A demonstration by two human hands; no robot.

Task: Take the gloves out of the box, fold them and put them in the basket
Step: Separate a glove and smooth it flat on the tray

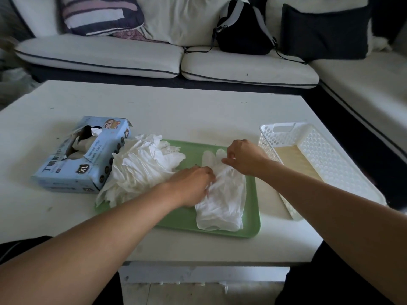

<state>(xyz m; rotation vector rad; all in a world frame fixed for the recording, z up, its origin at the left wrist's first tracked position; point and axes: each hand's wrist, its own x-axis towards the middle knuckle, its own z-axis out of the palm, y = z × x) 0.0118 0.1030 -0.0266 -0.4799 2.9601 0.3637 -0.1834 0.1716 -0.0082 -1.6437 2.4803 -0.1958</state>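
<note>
A white glove [222,203] lies flat on the right half of the green tray [251,219], fingers pointing away from me. My left hand [193,183] pinches its left edge near the middle. My right hand [244,157] pinches the glove near its fingers. A loose heap of white gloves [141,168] covers the tray's left end. The light blue glove box [81,155] lies on the table to the left, its top torn open with a glove showing. The white perforated basket [317,164] stands to the right of the tray; nothing shows in it.
The white table [176,111] carries everything. Behind it runs a white sofa [248,67] with a striped cushion, a black backpack [244,29] and a dark cushion. My dark-clothed knees show at the table's near edge.
</note>
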